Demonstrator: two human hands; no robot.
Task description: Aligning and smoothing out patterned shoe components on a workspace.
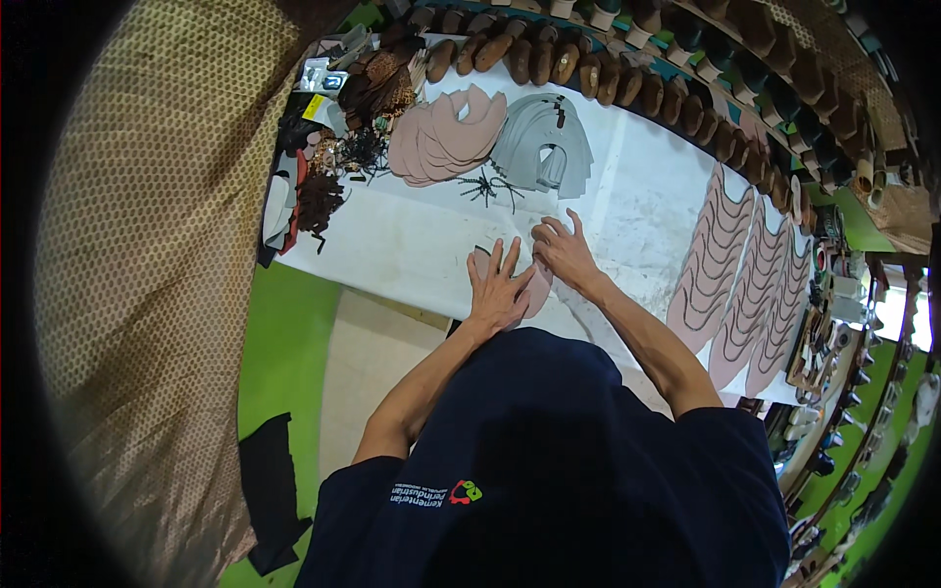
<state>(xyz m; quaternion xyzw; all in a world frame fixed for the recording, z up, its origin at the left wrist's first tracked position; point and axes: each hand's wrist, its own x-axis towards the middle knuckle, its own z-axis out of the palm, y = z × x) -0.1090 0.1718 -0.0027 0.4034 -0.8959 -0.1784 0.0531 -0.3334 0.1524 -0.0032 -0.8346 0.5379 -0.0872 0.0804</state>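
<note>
A pink curved shoe-upper piece [537, 291] lies on the white tabletop close to my body. My left hand [498, 297] rests flat on it with fingers spread, covering its middle. At the piece's upper right edge is my right hand [567, 253], its fingers bent and thumb and forefinger closed together on that edge. Anything small between those fingertips is hidden. Just beyond my hands lie short dark braided cords [487, 186]. Behind the cords are a fanned stack of pink cut pieces [446, 137] and a stack of grey cut pieces [529, 127].
To the right, pink pieces with dark curved edges [720, 255] overlap in three rows. Brown shoe lasts [564, 64] line the far table edge, below crowded shelves. Dark scraps and cords [363, 152] pile up at the left end. A patterned curtain [147, 245] hangs on the left.
</note>
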